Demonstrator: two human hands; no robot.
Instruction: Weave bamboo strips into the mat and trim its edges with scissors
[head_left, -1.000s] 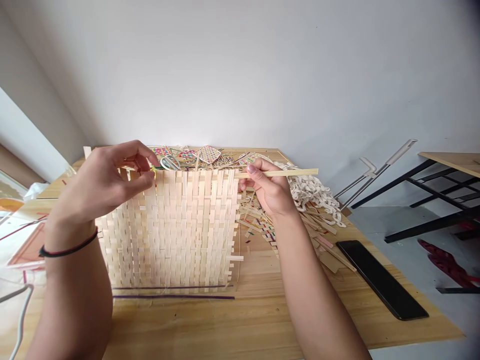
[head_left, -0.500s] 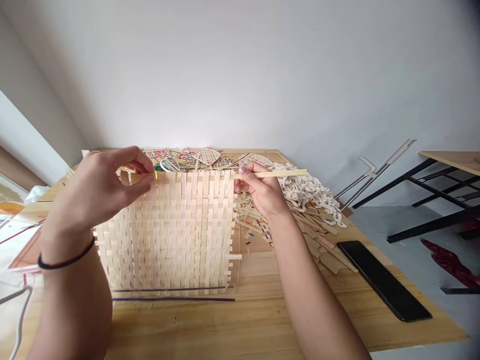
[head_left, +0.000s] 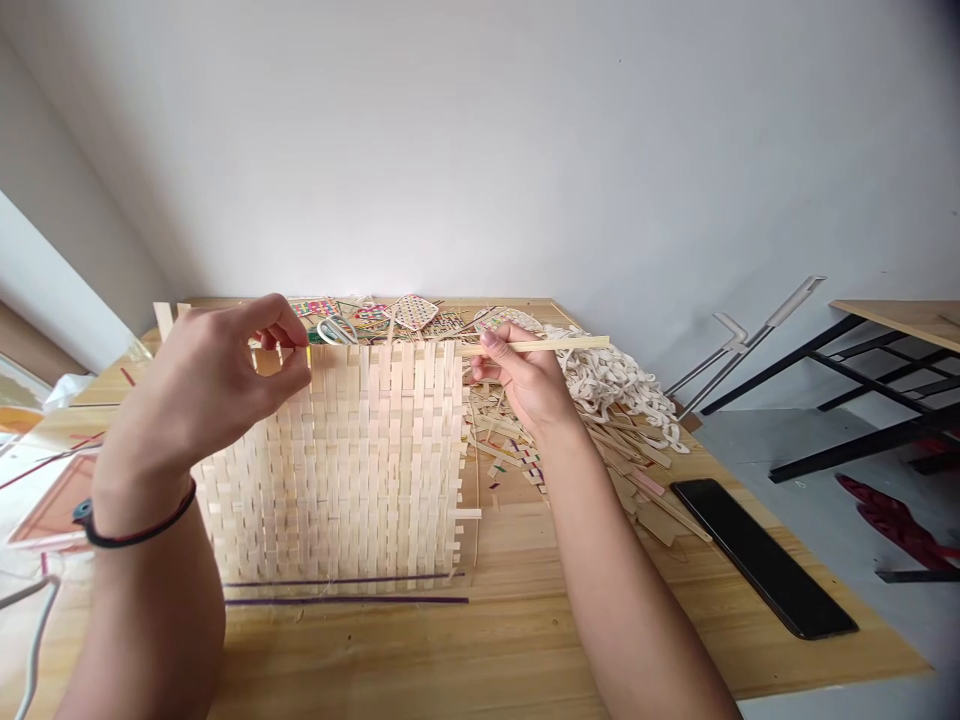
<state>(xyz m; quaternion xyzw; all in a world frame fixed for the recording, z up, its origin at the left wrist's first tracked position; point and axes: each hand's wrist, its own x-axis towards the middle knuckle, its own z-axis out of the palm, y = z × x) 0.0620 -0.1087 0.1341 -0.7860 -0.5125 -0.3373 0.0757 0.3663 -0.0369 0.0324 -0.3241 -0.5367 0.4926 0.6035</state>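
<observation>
Wooden strip (head_left: 574, 343) pinched in right hand (head_left: 529, 380), left hand (head_left: 206, 380) pinching woven mat (head_left: 360, 460); looks mid-weave, probably needs easing left.

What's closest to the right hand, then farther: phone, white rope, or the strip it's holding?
In the head view:
1. Strip: in the right hand.
2. White rope: just beyond, to the right.
3. Phone: farther right, on the table.

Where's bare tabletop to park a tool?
Bare: front of the table, between left arm and right arm, this side of the purple strips; also between right arm and black phone, near the front edge. Smaller patch between woven mat and right arm. Crowded: farther back, with woven pieces, white rope heap.
</observation>
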